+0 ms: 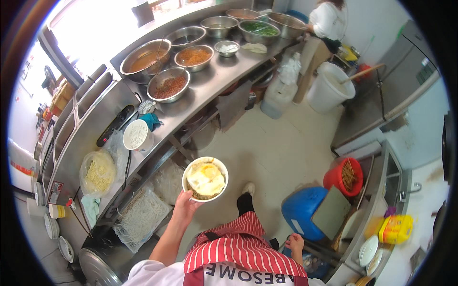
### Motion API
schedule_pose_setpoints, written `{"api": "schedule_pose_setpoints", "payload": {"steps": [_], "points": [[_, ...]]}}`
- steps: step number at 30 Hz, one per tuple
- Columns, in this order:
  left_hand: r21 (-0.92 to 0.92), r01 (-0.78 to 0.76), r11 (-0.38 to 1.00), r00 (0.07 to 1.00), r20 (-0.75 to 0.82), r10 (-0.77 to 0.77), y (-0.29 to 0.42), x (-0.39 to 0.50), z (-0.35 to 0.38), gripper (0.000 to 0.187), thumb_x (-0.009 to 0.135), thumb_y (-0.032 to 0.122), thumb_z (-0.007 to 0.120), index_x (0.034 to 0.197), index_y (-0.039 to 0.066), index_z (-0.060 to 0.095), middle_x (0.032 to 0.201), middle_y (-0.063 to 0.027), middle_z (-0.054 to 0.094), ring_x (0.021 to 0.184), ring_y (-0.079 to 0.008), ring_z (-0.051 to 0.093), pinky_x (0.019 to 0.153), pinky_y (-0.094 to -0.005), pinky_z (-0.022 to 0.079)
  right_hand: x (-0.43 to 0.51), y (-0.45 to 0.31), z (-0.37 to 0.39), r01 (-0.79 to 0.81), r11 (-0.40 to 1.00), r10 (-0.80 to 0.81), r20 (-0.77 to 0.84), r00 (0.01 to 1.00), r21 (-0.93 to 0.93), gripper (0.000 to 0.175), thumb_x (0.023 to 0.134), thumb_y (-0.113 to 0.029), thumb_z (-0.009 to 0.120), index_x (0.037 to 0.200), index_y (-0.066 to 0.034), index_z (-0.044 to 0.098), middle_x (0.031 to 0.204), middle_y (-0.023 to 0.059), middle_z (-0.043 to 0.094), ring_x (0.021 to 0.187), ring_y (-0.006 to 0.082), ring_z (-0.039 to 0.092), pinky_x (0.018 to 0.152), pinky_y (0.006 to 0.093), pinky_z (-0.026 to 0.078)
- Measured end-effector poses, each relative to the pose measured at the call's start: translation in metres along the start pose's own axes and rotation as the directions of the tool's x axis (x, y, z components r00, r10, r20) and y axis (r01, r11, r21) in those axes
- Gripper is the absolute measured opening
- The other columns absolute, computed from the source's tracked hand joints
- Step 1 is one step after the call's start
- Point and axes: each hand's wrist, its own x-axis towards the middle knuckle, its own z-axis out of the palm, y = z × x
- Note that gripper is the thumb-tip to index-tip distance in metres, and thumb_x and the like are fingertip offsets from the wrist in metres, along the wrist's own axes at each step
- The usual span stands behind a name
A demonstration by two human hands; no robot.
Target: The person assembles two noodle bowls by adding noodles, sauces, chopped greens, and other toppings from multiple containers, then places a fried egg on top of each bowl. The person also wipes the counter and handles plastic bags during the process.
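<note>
My left hand (pixel 186 205) holds a white bowl (pixel 205 178) from below and at its near rim; a fried egg (pixel 206 177) lies on dark food in it. My right hand (pixel 295 243) hangs low by the striped apron (pixel 236 250), its fingers curled; whether it holds anything I cannot tell. Beyond the bowl, on the steel counter (pixel 211 82), stand a white tub of pale noodles (pixel 137 135), a bowl of peanuts (pixel 168 84), a bowl of shredded orange food (pixel 194 57) and a large pan of brown sauce (pixel 146 60).
A person (pixel 325 25) stands at the counter's far end, near a white bucket (pixel 329 89) with a wooden handle. At right are a blue barrel (pixel 304 211), a red bin (pixel 342 177) and a sink with a tap (pixel 408 193). Bagged yellow noodles (pixel 98 173) sit at left.
</note>
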Motion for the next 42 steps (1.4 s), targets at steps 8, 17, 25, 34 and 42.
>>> {"api": "schedule_pose_setpoints", "payload": {"steps": [8,17,25,34,42], "points": [[-0.054,-0.023,0.998,0.979,-0.206,0.012,0.042,0.155,0.109,0.044,0.081,0.028,0.057,0.117,0.006,0.043,0.113,-0.0127,0.052,0.095,-0.0267,0.056,0.082,-0.039,0.047,0.151,-0.173,0.041,0.286,0.929,-0.295,-0.005,0.955,-0.234,0.021,0.078,-0.008,0.056,0.098,-0.0008,0.058,0.074,0.0109,0.062,0.058,0.0177,0.061,0.047,0.031,0.049],[-0.044,-0.069,0.997,0.963,-0.265,0.055,0.075,0.316,0.158,0.056,0.075,0.032,0.065,0.119,0.006,0.042,0.117,-0.0127,0.047,0.104,-0.0285,0.051,0.085,-0.0411,0.046,0.219,-0.488,0.207,0.823,0.374,-0.649,0.514,0.561,-0.427,0.035,0.077,-0.009,0.057,0.112,-0.0054,0.055,0.114,0.0169,0.055,0.096,0.0325,0.057,0.08,0.0373,0.047],[-0.068,-0.093,0.993,0.974,-0.212,0.077,0.081,0.435,0.159,0.045,0.082,0.028,0.058,0.118,0.005,0.044,0.115,-0.0116,0.052,0.102,-0.0269,0.053,0.088,-0.0423,0.043,0.231,-0.677,0.381,0.945,-0.151,-0.679,0.725,0.113,-0.29,0.05,0.079,-0.005,0.057,0.127,-0.014,0.045,0.133,0.0177,0.038,0.116,0.0396,0.041,0.097,0.0421,0.037],[-0.018,-0.212,0.977,0.898,-0.398,0.187,0.09,0.459,0.176,0.046,0.088,0.028,0.054,0.123,0.002,0.042,0.121,-0.0116,0.049,0.107,-0.0252,0.052,0.088,-0.0389,0.045,0.35,-0.761,0.482,0.808,-0.343,-0.678,0.722,0.14,-0.479,0.055,0.072,-0.003,0.053,0.124,-0.0197,0.048,0.135,0.0094,0.034,0.118,0.0359,0.039,0.089,0.0406,0.044],[-0.075,-0.21,0.975,0.8,-0.587,0.127,0.065,0.452,0.219,0.057,0.089,0.047,0.047,0.123,0.002,0.044,0.118,-0.0151,0.051,0.106,-0.0274,0.052,0.089,-0.0393,0.045,0.425,-0.786,0.494,0.939,-0.31,-0.667,0.669,-0.326,0.149,0.019,0.074,-0.01,0.052,0.092,-0.0113,0.059,0.098,0.0093,0.055,0.091,0.0294,0.057,0.066,0.0373,0.053]]}}
